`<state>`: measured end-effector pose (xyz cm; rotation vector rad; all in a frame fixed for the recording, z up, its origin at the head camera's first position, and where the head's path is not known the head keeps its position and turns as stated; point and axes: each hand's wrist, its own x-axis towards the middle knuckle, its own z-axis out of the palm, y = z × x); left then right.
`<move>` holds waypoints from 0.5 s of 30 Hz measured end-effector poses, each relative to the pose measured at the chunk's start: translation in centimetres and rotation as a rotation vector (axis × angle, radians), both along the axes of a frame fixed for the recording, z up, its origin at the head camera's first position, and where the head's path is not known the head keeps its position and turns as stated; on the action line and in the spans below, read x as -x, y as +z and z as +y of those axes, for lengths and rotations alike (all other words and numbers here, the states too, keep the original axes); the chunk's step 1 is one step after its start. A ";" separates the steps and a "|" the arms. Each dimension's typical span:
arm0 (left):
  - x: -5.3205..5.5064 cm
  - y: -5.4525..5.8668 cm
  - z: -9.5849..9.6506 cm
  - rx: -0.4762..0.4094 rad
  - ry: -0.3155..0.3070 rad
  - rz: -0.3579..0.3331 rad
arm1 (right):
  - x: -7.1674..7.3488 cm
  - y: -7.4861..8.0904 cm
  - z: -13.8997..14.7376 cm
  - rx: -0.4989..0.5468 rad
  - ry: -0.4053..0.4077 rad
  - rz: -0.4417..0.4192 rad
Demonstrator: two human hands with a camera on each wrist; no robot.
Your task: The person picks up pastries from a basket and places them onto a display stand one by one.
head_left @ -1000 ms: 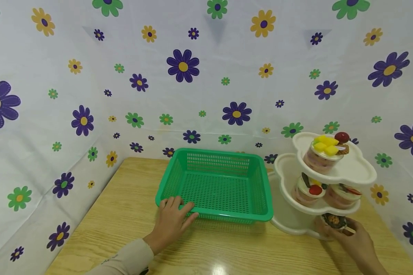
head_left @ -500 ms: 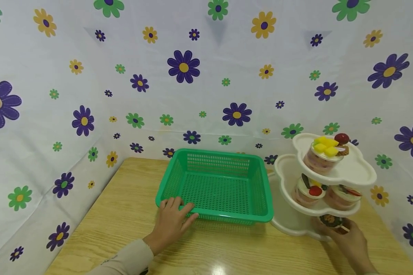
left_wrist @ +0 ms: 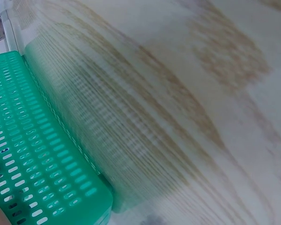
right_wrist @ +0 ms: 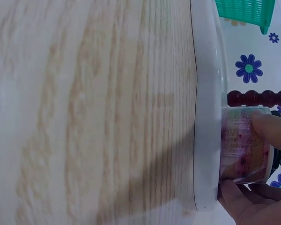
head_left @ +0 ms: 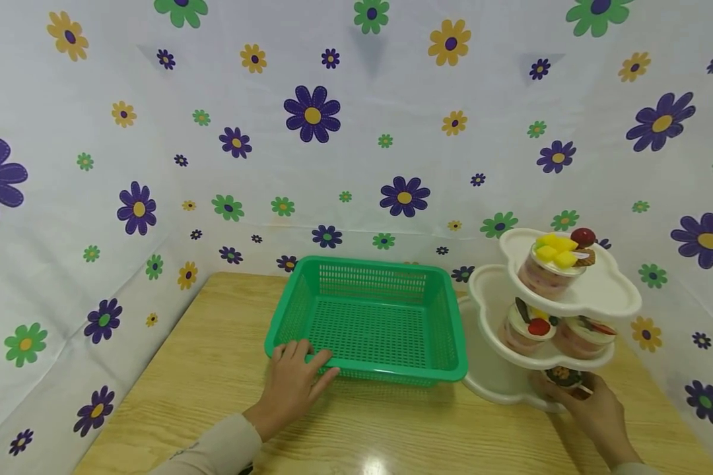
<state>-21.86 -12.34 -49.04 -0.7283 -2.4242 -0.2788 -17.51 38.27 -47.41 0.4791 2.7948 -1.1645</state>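
My left hand point(head_left: 291, 386) grips the near left rim of a green plastic basket point(head_left: 368, 368), fingers bent over the edge and thumb outside. The basket stands upright. My right hand point(head_left: 597, 412) holds a clear dessert cup point(right_wrist: 246, 145) with a pink filling and a dark, decorated top point(head_left: 564, 376). The right wrist view shows fingers and thumb around the cup, which stands on the lowest tier of a white three-tier stand point(head_left: 493, 376). A cup with yellow cubes point(head_left: 549, 270) sits on the top tier. Two more, one with a strawberry point(head_left: 527, 330), sit on the middle tier.
Wooden table point(head_left: 214, 330) lies under the basket and stand. A flower-patterned cloth point(head_left: 362, 165) rises behind and at both sides. The stand's upper tiers overhang my right hand. Dark red beads point(right_wrist: 260, 98) of a stand post show behind the cup.
My right hand has shifted slightly inward under the middle tier with the cup, its fingers closer around it. The left hand stays on the basket rim. The head view has turned slightly.
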 end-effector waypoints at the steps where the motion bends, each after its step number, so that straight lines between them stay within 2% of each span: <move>1: 0.0 0.0 0.0 -0.001 -0.001 0.000 | 0.0 0.0 0.0 -0.002 0.002 0.004; 5: 0.0 0.1 0.0 -0.002 -0.003 -0.006 | -0.1 -0.1 0.0 -0.007 0.006 0.024; 15: 0.0 0.0 0.0 -0.005 -0.008 -0.015 | 0.0 0.0 -0.1 -0.026 0.003 0.010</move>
